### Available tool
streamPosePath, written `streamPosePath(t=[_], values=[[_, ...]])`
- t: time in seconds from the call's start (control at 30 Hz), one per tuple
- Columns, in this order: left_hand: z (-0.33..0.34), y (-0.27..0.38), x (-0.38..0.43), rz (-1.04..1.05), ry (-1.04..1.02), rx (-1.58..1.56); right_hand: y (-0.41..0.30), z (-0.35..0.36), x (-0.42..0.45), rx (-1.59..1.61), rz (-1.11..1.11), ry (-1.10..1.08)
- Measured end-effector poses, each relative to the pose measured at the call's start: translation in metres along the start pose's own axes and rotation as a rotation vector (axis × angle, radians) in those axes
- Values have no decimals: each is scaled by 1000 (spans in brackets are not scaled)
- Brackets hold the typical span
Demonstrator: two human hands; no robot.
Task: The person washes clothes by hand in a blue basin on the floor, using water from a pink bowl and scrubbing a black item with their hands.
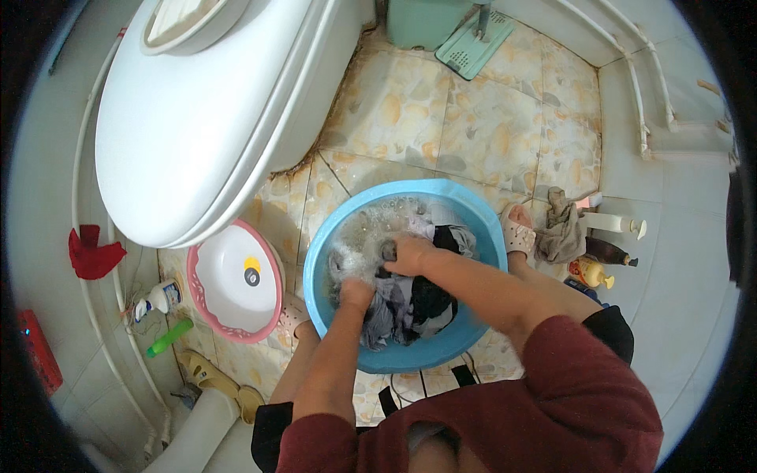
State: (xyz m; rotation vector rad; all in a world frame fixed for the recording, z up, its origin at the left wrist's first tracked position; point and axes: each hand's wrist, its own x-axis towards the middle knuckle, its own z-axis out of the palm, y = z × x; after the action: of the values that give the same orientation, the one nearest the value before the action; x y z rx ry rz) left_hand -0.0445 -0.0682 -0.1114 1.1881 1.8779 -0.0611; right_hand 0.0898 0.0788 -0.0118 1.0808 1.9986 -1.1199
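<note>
Between my feet stands a light blue plastic basin (404, 362) of sudsy water (366, 233) with wet grey, black and white clothes (434, 298) in it. My right hand (409, 255) is in the middle of the basin, its fingers curled around a dark grey piece of cloth (388, 250). To its lower left, my left hand (357, 292) reaches down into the foam beside the clothes. Its fingers are hidden under the suds, so its grip does not show.
A white toilet (195, 118) stands at upper left, with a pink-rimmed basin (235, 340) below it. Several bottles (606, 251) and a brown cloth (559, 227) lie along the right wall. A green bucket (423, 26), a spray bottle (162, 297) and yellow slippers (210, 373) are also around.
</note>
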Motion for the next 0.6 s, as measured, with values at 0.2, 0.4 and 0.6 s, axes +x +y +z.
streamPosePath(t=[0.2, 0.4, 0.6], values=[[-36, 26, -37, -106, 708, -419, 62, -51, -26, 316, -100, 320], [-29, 6, 4, -709, -32, -1191, 72, -15, 54, 772, 206, 99], [-11, 8, 1, -459, -119, -1477, 56, -1, 64, 1087, -18, -259]])
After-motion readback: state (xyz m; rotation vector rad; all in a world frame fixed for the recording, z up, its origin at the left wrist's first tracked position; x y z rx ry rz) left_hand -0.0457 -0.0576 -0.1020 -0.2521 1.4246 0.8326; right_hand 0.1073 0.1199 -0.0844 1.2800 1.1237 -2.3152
